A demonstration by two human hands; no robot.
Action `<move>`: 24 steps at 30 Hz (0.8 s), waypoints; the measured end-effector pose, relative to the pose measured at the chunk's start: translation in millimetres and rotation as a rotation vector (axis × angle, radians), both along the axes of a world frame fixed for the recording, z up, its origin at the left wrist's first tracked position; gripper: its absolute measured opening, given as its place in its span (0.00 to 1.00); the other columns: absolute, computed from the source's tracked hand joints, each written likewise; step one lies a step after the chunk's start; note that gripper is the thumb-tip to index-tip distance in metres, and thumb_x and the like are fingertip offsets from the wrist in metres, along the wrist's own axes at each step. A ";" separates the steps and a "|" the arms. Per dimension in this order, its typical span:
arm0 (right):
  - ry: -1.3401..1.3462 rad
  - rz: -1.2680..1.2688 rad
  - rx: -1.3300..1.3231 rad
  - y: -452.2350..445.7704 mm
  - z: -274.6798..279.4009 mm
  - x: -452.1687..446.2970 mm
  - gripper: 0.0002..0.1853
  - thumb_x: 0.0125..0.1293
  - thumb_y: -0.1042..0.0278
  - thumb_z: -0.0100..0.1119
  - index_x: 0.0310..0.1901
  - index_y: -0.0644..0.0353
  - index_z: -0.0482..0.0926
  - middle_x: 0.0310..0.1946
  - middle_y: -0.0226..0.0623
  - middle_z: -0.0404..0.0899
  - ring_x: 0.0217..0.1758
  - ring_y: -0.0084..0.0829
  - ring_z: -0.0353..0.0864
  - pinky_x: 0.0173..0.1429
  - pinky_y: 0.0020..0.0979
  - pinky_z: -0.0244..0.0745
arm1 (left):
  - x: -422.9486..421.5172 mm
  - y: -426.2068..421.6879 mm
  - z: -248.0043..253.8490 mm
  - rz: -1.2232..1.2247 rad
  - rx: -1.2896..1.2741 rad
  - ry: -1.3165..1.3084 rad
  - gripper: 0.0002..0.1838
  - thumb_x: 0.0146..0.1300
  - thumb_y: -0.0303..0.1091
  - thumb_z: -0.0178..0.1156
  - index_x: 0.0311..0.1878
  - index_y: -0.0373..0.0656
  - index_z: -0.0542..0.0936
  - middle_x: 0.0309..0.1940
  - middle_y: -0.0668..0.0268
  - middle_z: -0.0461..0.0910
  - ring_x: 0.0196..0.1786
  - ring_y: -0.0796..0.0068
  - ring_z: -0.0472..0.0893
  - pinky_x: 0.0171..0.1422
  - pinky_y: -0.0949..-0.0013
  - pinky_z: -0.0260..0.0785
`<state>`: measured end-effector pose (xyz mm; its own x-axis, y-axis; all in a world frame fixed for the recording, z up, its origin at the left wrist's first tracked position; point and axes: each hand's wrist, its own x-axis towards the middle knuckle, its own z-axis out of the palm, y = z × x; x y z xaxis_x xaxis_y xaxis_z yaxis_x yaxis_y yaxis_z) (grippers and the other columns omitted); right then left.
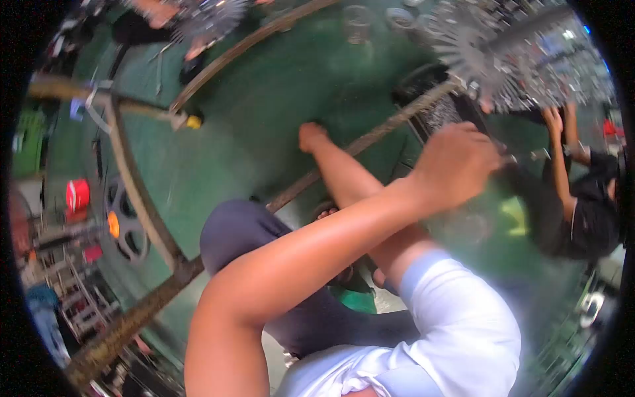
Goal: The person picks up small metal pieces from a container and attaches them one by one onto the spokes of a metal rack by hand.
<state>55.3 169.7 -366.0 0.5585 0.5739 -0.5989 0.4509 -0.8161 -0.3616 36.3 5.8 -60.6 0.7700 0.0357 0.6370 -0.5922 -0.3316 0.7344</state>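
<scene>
My left forearm crosses over my right one. My left hand (458, 164) is at the right, fingers curled into a fist. Past its knuckles a thin shiny metal piece (529, 157) shows, but I cannot tell whether the hand holds it. Farther out over the green floor (251, 126), my right hand (312, 137) is small and blurred, its fingers closed. What it holds, if anything, is hidden. Between the two hands runs a rusty metal bar (390, 122), beyond my right forearm.
A worn metal frame (135, 178) stands at the left, near a red container (77, 195) and a spoked wheel (126, 228). Large finned metal rotors (463, 53) are at the upper right. A person in dark clothing (592, 218) works at the right; another person's hand (159, 12) is at the upper left.
</scene>
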 end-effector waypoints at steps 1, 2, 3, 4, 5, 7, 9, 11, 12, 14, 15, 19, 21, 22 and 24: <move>0.010 -0.005 -0.044 1.6 -10.5 -0.9 0.20 0.63 0.68 0.65 0.56 0.63 0.85 0.61 0.50 0.83 0.64 0.48 0.84 0.64 0.45 0.82 | -0.4 -1.0 1.1 -0.018 -0.004 0.005 0.04 0.58 0.29 0.70 0.34 0.40 0.86 0.34 0.60 0.87 0.39 0.53 0.84 0.48 0.55 0.76; 0.074 -0.036 -0.072 -1.0 5.0 -0.9 0.21 0.61 0.70 0.66 0.57 0.63 0.85 0.62 0.49 0.83 0.65 0.47 0.84 0.65 0.45 0.82 | -0.7 0.8 2.4 -0.032 -0.006 0.010 0.04 0.58 0.29 0.71 0.35 0.40 0.87 0.35 0.60 0.88 0.40 0.53 0.85 0.49 0.55 0.76; 0.040 -0.006 -0.028 -2.5 10.4 -3.3 0.23 0.60 0.69 0.67 0.58 0.62 0.84 0.61 0.47 0.83 0.65 0.47 0.83 0.65 0.45 0.82 | 0.1 1.4 4.4 -0.042 -0.006 0.013 0.05 0.59 0.30 0.71 0.35 0.39 0.87 0.36 0.60 0.88 0.41 0.54 0.85 0.50 0.55 0.77; 0.013 -0.005 0.035 -5.6 15.6 -3.5 0.23 0.57 0.71 0.69 0.56 0.65 0.85 0.59 0.50 0.84 0.62 0.49 0.85 0.63 0.45 0.83 | 0.2 1.6 6.9 -0.033 0.005 0.035 0.05 0.59 0.29 0.71 0.36 0.39 0.88 0.37 0.59 0.89 0.41 0.55 0.86 0.50 0.56 0.77; -0.015 -0.114 0.141 -11.0 42.0 -3.0 0.22 0.56 0.70 0.69 0.54 0.66 0.85 0.55 0.51 0.85 0.59 0.49 0.87 0.61 0.45 0.83 | -0.7 -2.3 10.2 -0.024 0.020 0.056 0.05 0.59 0.29 0.72 0.37 0.39 0.88 0.37 0.59 0.89 0.42 0.55 0.87 0.51 0.57 0.77; -0.042 -0.312 0.446 -23.0 62.7 0.4 0.19 0.55 0.70 0.71 0.49 0.67 0.86 0.47 0.52 0.87 0.53 0.47 0.89 0.56 0.43 0.84 | -1.5 5.7 8.2 -0.006 0.032 0.086 0.05 0.59 0.29 0.73 0.37 0.39 0.89 0.38 0.58 0.90 0.43 0.57 0.88 0.52 0.59 0.78; -0.045 -0.563 0.822 -67.0 103.7 6.8 0.15 0.56 0.69 0.72 0.44 0.66 0.87 0.39 0.50 0.89 0.48 0.43 0.90 0.52 0.41 0.84 | 5.7 7.8 7.4 0.016 0.031 0.096 0.05 0.59 0.29 0.74 0.37 0.39 0.89 0.39 0.58 0.90 0.43 0.58 0.89 0.52 0.61 0.78; -0.028 -0.819 1.173 -130.3 125.3 17.4 0.08 0.61 0.67 0.69 0.37 0.62 0.85 0.35 0.40 0.87 0.46 0.34 0.88 0.52 0.37 0.81 | 7.4 12.1 14.0 0.048 0.059 0.123 0.05 0.59 0.28 0.74 0.38 0.39 0.90 0.38 0.57 0.90 0.43 0.61 0.89 0.51 0.64 0.78; -0.015 -0.896 1.355 -160.5 128.9 24.9 0.06 0.65 0.66 0.66 0.33 0.58 0.84 0.35 0.32 0.85 0.46 0.28 0.85 0.53 0.34 0.79 | 7.8 12.8 12.1 0.079 0.060 0.177 0.06 0.60 0.27 0.74 0.39 0.38 0.90 0.38 0.57 0.90 0.43 0.63 0.89 0.50 0.65 0.78; 0.116 -1.157 1.691 -209.8 106.2 77.3 0.07 0.65 0.65 0.67 0.34 0.58 0.85 0.34 0.32 0.85 0.43 0.26 0.84 0.49 0.31 0.78 | 9.8 19.2 13.8 0.033 0.048 0.153 0.06 0.61 0.26 0.74 0.40 0.37 0.90 0.39 0.58 0.91 0.42 0.68 0.89 0.49 0.68 0.77; -0.115 -1.270 1.523 -233.4 102.4 107.4 0.10 0.62 0.64 0.70 0.38 0.63 0.88 0.33 0.37 0.88 0.38 0.27 0.86 0.45 0.32 0.79 | 8.4 19.7 16.8 0.036 0.053 0.174 0.06 0.61 0.26 0.74 0.41 0.37 0.90 0.40 0.59 0.91 0.42 0.70 0.88 0.48 0.69 0.77; -0.448 -1.389 0.966 -284.9 90.3 196.6 0.15 0.55 0.59 0.77 0.39 0.62 0.92 0.30 0.46 0.90 0.34 0.39 0.91 0.44 0.37 0.82 | 10.2 17.2 20.9 0.047 0.081 0.191 0.05 0.63 0.27 0.73 0.41 0.37 0.90 0.40 0.60 0.91 0.42 0.73 0.87 0.47 0.71 0.76; -0.419 -1.434 0.895 -288.9 97.5 213.6 0.14 0.52 0.61 0.79 0.36 0.62 0.93 0.29 0.45 0.90 0.33 0.39 0.91 0.44 0.38 0.83 | 13.1 14.5 22.6 0.050 0.095 0.206 0.05 0.64 0.27 0.73 0.41 0.37 0.90 0.40 0.60 0.91 0.41 0.74 0.87 0.46 0.71 0.76; -0.428 -1.430 0.856 -291.8 98.0 215.2 0.14 0.51 0.61 0.80 0.35 0.61 0.93 0.29 0.45 0.90 0.33 0.39 0.91 0.44 0.38 0.83 | 14.7 11.9 22.9 0.050 0.085 0.208 0.05 0.63 0.26 0.73 0.41 0.37 0.90 0.39 0.60 0.91 0.40 0.71 0.87 0.46 0.69 0.76; -0.446 -1.415 0.781 -293.5 110.7 212.4 0.13 0.49 0.62 0.81 0.34 0.61 0.93 0.29 0.44 0.90 0.33 0.40 0.91 0.45 0.38 0.83 | 17.0 8.5 23.2 0.054 0.064 0.211 0.05 0.60 0.25 0.73 0.39 0.38 0.89 0.38 0.60 0.91 0.39 0.65 0.88 0.46 0.66 0.77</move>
<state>267.7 -123.8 -255.3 0.8966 -0.4325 -0.0948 -0.2595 -0.3399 -0.9039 53.2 14.3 -37.4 0.8844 0.0451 0.4646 -0.4081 -0.4085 0.8164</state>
